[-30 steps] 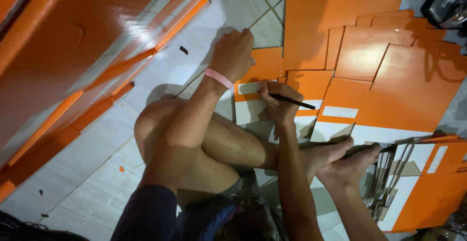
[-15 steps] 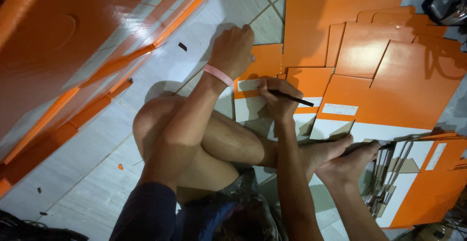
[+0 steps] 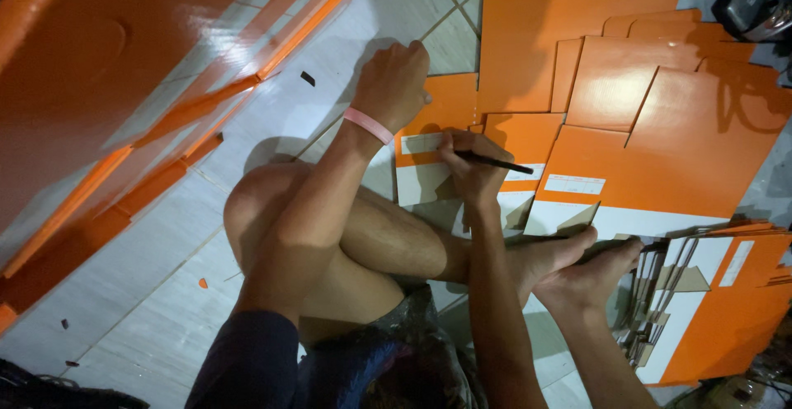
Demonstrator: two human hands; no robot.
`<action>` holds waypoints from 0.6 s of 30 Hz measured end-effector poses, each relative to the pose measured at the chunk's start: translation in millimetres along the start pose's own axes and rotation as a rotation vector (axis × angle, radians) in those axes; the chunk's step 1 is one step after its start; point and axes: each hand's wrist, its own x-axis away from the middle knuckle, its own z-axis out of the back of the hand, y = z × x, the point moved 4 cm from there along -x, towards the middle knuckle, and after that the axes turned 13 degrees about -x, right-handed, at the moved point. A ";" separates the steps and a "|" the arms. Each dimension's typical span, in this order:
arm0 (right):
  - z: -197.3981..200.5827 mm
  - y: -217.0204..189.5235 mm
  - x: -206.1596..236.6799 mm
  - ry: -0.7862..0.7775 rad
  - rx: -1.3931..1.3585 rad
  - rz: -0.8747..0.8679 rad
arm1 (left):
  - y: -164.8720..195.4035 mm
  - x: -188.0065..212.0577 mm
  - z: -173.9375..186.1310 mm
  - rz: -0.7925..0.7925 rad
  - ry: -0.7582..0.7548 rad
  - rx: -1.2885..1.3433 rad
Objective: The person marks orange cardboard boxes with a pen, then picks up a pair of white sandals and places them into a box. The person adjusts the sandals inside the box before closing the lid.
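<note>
Sitting on the tiled floor (image 3: 148, 269) with knees drawn up, the person works in a tight pocket: a big glossy orange panel (image 3: 107, 70) slants along the left, and overlapping flat orange cardboard sheets (image 3: 660, 120) fill the upper right out to the frame's edge. A second pile of folded orange-and-white box blanks (image 3: 709, 310) lies at the lower right, just past the bare feet (image 3: 577, 264). The only open floor is the pale strip between the panel and the bent legs, plus a small gap of tile above the left hand.

The left hand (image 3: 394, 83), with a pink wristband (image 3: 368, 125) on its wrist, rests loosely curled with its fingers pressing down on the top edge of an orange-and-white flat box blank (image 3: 433, 157). That blank lies on the floor directly in front of the shins, touching the neighbouring sheets on its right. The right hand (image 3: 466, 165) has its fingers pinched around a black pen (image 3: 495, 161). The pen's long axis runs nearly level across the view, tilted slightly downward to the right; its free end points right, toward the sheet stack, while the writing end is hidden under the fingers at the white label strip (image 3: 422, 142) on the blank.

Compared with half a second ago, both hands hold almost the same places; the pen has dipped a touch closer to the sheet, and the view has shifted only slightly.
</note>
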 end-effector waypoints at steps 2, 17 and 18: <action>1.9 0.5 0.7 0.003 -0.017 0.008 | 0.6 0.3 1.8 -0.002 0.005 -0.001; 7.4 1.0 0.8 -0.003 0.019 0.056 | -0.4 0.5 0.8 -0.044 0.090 -0.008; 6.5 1.0 -0.1 -0.010 0.015 0.092 | -0.6 0.3 -0.2 -0.039 0.075 -0.006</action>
